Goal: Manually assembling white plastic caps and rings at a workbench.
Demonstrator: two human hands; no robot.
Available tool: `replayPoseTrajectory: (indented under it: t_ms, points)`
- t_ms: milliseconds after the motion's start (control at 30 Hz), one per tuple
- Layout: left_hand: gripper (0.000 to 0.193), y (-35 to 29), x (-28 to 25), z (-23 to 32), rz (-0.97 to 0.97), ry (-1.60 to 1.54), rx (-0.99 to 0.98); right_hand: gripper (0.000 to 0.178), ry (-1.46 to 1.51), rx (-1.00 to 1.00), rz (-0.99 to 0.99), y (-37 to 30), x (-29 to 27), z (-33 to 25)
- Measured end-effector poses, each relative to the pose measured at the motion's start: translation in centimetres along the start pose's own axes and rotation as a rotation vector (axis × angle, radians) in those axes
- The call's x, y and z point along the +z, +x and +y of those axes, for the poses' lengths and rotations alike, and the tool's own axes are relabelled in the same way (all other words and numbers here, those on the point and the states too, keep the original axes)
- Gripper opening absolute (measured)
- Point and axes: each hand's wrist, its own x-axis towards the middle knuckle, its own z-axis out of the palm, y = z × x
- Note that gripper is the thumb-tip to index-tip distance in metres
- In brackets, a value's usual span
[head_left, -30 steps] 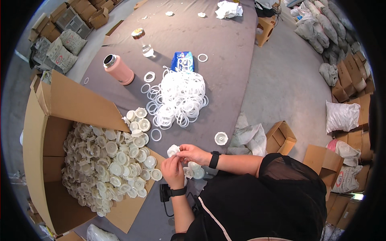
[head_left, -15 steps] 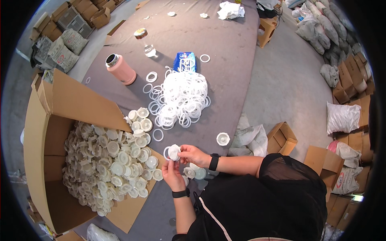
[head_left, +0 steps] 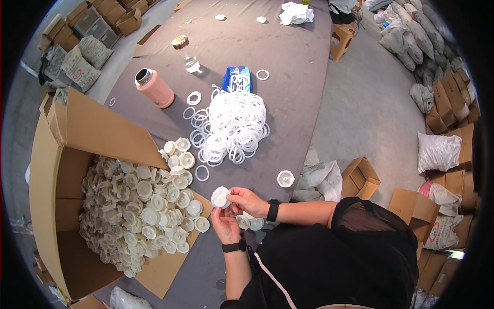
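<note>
I watch both hands meet at one white cap (head_left: pixel 221 197) above the near part of the table (head_left: pixel 288 103). The right hand (head_left: pixel 246 200) pinches its right edge between thumb and fingers; the left hand (head_left: pixel 224 225) grips its lower rim with the fingertips. Just under the right wrist, a few spare caps (head_left: pixel 250 222) sit close to the person's body.

To the left I have little slack: the cardboard box (head_left: pixel 47 206) stands with its mouth toward the hands, and its heap of caps (head_left: pixel 149 206) spills over a flap almost to the left hand. Ahead, a strip of grey cloth separates the hands from the ring pile (head_left: pixel 236 116), which backs onto a blue packet (head_left: pixel 232 73). On the right, a lone cap (head_left: pixel 285 178) lies near the table's curved edge; past that edge, I see floor (head_left: pixel 365 113) and an open carton (head_left: pixel 360 178).
</note>
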Motion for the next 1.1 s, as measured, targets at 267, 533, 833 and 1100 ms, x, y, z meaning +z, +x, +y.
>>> replayPoseTrajectory:
  t_ms: [267, 533, 833, 1100]
  points:
    - [0.022, -1.7, 3.5, 0.6, 0.026, 0.126, 0.145, 0.028, 0.164, 0.073, -0.01, -0.2, 0.4, -0.2]
    - [0.018, -1.2, 2.5, 1.6, -0.011, 0.025, -0.001, 0.032, -0.17, 0.06, -0.126, -0.3, 1.1, -1.9]
    - [0.016, 0.4, 1.9, 2.3, -0.106, 0.46, -0.031, 0.032, -0.122, 0.4, -0.154, 1.3, -0.7, -1.7]
    - [0.026, 10.9, 1.4, 4.9, -0.352, 1.647, 0.572, 0.042, -0.848, 0.441, -0.043, 1.1, -5.5, 0.5]
